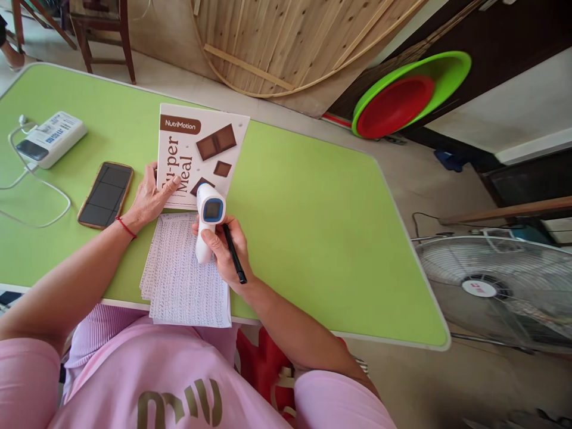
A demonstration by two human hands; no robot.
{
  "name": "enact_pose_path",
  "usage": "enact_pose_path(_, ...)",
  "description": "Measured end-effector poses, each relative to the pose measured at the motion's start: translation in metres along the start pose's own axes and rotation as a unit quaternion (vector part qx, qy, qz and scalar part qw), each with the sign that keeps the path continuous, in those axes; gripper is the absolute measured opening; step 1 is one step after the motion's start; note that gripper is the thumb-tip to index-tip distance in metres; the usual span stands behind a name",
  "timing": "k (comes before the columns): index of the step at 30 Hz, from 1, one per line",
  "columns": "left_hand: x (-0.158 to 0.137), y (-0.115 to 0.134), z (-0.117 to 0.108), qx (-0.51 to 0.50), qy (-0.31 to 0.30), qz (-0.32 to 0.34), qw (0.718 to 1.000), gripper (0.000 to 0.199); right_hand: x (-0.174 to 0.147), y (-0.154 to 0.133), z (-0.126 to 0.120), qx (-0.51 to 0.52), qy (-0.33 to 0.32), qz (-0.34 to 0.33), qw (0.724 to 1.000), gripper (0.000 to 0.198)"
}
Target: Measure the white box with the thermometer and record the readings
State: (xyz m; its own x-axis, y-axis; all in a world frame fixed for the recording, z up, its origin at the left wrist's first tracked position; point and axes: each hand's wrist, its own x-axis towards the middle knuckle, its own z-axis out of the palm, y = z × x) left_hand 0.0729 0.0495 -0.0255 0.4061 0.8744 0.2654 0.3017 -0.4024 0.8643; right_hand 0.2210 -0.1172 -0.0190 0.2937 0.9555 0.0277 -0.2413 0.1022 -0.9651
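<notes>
My left hand (154, 195) grips the lower left edge of a white box (179, 158) printed with chocolate pieces and the word NutriMotion, thumb across its front. In my right hand (230, 250) is a white infrared thermometer (205, 238) with a blue-rimmed screen, its nose toward the box. A black pen (235, 253) is also tucked between the fingers of that hand. Beneath both hands lie handwritten paper sheets (187, 292), reaching over the table's near edge. A smartphone (106, 195) with a dark screen rests left of my left hand.
A white power device (58, 134) with cables sits at the left of the green table (322, 238). Beyond the table are a wooden chair (100, 30), a round wooden board (277, 42), and green (451, 77) and red basins (395, 107). A fan (480, 289) is at the right.
</notes>
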Motion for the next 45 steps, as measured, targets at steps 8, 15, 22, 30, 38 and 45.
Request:
enact_pose_path(8,0.000,-0.001,0.001,0.004,0.004,0.003,1.000,0.070,0.002,0.002,0.000,-0.014,0.022,-0.014,1.000,0.051)
enact_pose_path(15,0.000,-0.001,0.002,-0.003,0.005,-0.002,1.000,0.072,0.003,0.004,-0.003,-0.012,0.018,-0.030,0.999,0.049)
enact_pose_path(22,0.002,0.005,-0.005,-0.041,-0.013,-0.018,0.999,0.068,0.003,0.004,-0.003,0.007,0.036,-0.019,0.999,0.050)
enact_pose_path(30,0.015,0.011,-0.021,-0.059,-0.052,-0.035,0.996,0.069,0.003,0.007,-0.002,0.026,0.028,-0.020,0.999,0.050)
enact_pose_path(38,0.014,0.018,-0.026,-0.058,-0.078,-0.055,0.994,0.069,0.004,0.005,-0.007,0.027,0.031,-0.004,0.999,0.049)
enact_pose_path(45,0.011,0.016,-0.019,-0.098,-0.061,-0.036,0.993,0.074,0.007,0.007,-0.011,-0.031,0.026,-0.017,0.999,0.045)
